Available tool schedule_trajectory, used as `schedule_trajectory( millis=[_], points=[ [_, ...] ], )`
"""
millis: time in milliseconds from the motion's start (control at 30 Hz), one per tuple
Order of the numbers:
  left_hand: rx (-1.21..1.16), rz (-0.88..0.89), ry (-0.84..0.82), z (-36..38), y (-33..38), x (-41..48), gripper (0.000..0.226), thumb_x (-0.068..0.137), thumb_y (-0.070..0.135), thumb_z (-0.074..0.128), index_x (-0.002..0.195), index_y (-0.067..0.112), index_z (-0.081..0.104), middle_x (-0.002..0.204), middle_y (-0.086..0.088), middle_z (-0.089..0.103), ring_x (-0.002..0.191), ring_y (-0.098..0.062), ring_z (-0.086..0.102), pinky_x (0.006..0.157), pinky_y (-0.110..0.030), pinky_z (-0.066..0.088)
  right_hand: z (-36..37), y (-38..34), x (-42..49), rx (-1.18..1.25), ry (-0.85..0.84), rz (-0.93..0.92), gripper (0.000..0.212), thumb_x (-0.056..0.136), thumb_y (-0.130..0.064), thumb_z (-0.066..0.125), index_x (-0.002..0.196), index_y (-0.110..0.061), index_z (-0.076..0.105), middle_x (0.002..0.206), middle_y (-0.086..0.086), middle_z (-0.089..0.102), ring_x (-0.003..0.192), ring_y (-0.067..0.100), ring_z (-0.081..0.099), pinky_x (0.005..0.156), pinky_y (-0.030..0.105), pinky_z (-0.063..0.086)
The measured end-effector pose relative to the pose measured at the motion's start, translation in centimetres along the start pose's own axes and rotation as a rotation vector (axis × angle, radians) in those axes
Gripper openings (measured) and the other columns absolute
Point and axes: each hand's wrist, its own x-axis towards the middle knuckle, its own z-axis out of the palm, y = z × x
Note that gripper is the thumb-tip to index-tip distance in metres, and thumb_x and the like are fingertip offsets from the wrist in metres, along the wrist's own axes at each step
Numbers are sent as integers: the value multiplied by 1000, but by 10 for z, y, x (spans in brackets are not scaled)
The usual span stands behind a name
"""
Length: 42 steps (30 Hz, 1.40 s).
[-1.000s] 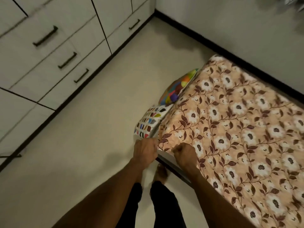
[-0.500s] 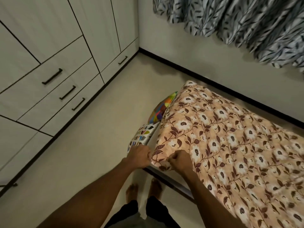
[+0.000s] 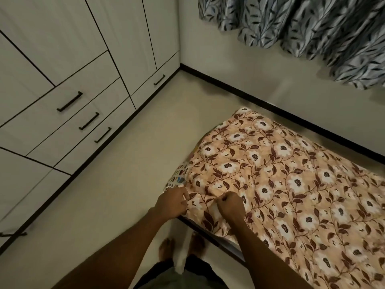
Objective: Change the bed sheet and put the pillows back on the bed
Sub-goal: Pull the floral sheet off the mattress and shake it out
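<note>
Bed sheet (image 3: 281, 184): peach cloth with white flowers and brown leafy vines. It lies spread over the bed, covering the top as far as the view reaches, and its near corner is bunched into folds at the bed's near left corner.

Left hand (image 3: 173, 202): fingers curled, gripping the sheet's edge at that corner. Right hand (image 3: 230, 206): closed in a fist just beside it, pinching a raised fold of the same sheet. The two hands are near each other, with wrinkled cloth between them.

Bed frame (image 3: 210, 233): a dark edge shows below the hanging corner of the sheet.

Pillow (image 3: 177, 177): white cover with small coloured patches, only partly seen, sticking out past the sheet at the left end of the bed, just beyond the left hand.

Bare feet (image 3: 166, 249) stand on the pale floor (image 3: 125, 184) beside the frame. A white strip (image 3: 180, 261) shows between them; what it is cannot be told.

Wardrobe (image 3: 62, 84): light panels and drawers with dark bar handles, along the left. Grey leaf-patterned curtain (image 3: 312, 28) hangs against the wall at upper right.
</note>
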Motion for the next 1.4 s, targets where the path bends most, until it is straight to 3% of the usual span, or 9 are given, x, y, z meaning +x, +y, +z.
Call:
schedule_trajectory(
  millis=[100,267,467,700,833,933,1033,1267,1400],
  points=[
    [1,-41,-64,9,-23,-4,16,90,28,61,105,30,66,111,5,68,102,-17,66,81,-28,53,0,9,17,-39,-9,34,18,93,-37,72,81,-23,71,71,-7,70,65,12,69,63,35,61],
    [-39,-103,-137,14,-47,-5,14,87,25,66,101,28,66,109,6,65,103,-15,64,90,-32,55,7,34,53,-108,-41,105,20,87,-38,68,91,-21,77,73,-10,72,67,12,70,65,36,63],
    [-21,-68,-184,18,-52,7,14,90,20,69,95,33,65,101,16,57,100,-6,58,76,-10,40,-19,30,44,-171,-21,230,24,88,-36,75,96,-15,67,87,0,66,83,20,67,73,39,58],
    [18,-45,-213,15,-36,38,11,90,30,70,99,34,66,116,5,62,107,-11,60,86,-18,45,-28,48,49,-122,-66,163,13,93,-32,69,100,-21,71,92,-4,68,83,13,66,77,35,60],
    [59,-24,-221,4,-25,56,11,90,35,68,101,35,67,118,5,61,110,-12,60,92,-25,50,-18,39,41,-202,-62,57,23,89,-36,64,108,-27,72,99,-6,72,85,9,66,78,34,60],
    [84,11,-207,-13,-17,71,11,89,32,68,96,39,63,111,10,57,108,-12,58,87,-25,47,-16,19,36,-269,-84,-8,39,89,-38,60,126,-28,67,124,-1,67,112,18,62,95,40,55],
    [106,30,-192,-28,-10,88,15,91,25,65,106,28,68,113,6,59,103,-13,59,83,-26,47,-17,-4,34,-312,-115,-46,42,94,-40,57,133,-25,60,134,3,61,126,25,55,104,44,48],
    [143,145,-222,-66,-28,140,10,94,29,65,103,27,67,105,10,56,99,-11,58,89,-30,52,-7,-59,55,-294,-82,-21,43,96,-40,56,135,-21,61,139,8,57,129,28,54,107,45,47],
    [156,204,-282,-101,-55,181,13,91,26,65,104,27,66,107,8,57,99,-12,58,87,-29,51,10,-100,83,-264,-25,44,44,93,-42,57,133,-25,62,132,6,64,121,27,60,104,46,52]
  ],
)
